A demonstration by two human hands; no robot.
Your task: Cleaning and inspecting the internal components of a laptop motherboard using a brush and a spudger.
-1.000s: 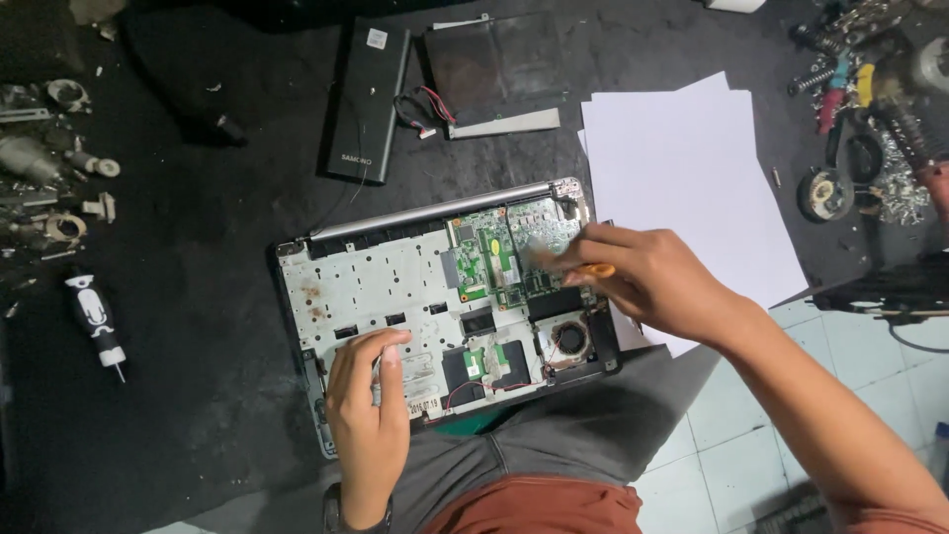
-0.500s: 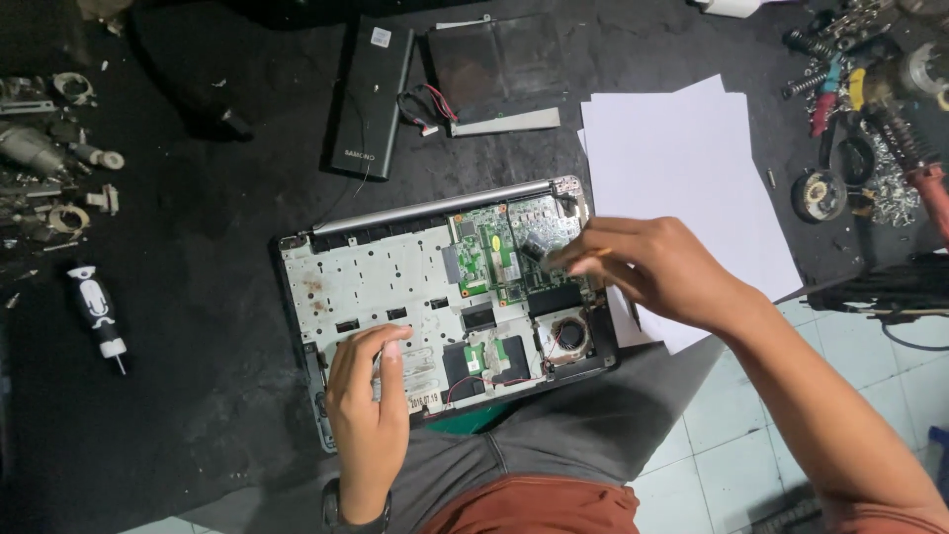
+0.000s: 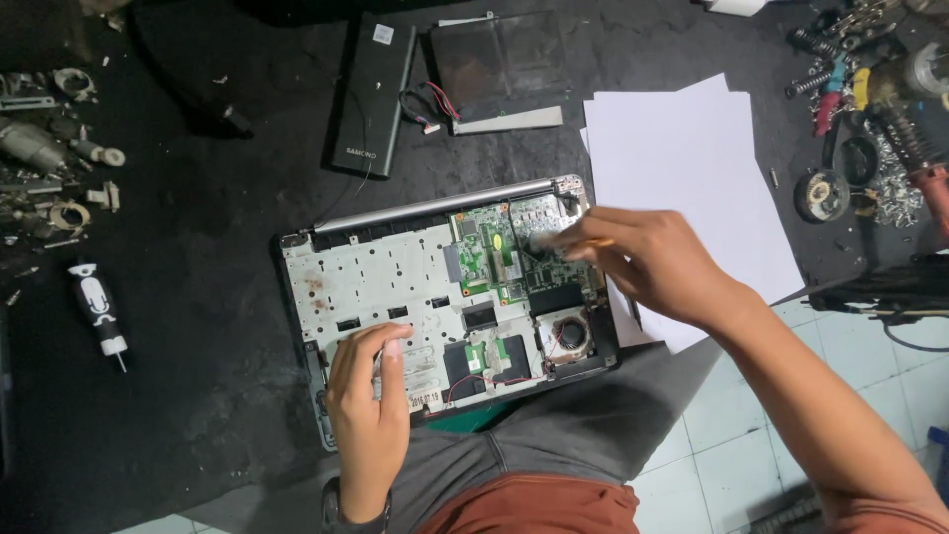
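On opened laptop (image 3: 395,287): left hand (image 3: 368,410) rests flat, open; right hand (image 3: 647,259) pinches orange tool (image 3: 596,242).

1. The opened laptop base (image 3: 376,287) shows a dull, stained pale metal plate with rust-like spots
2. Its circuit boards (image 3: 494,259) look green and slightly glossy
3. The hinge bar (image 3: 435,206) is smooth brushed silver metal
4. The white sheets (image 3: 692,168) are matt paper
5. The worktop (image 3: 198,396) is covered in rough, dusty black material
6. The battery pack (image 3: 373,94) is matt black plastic
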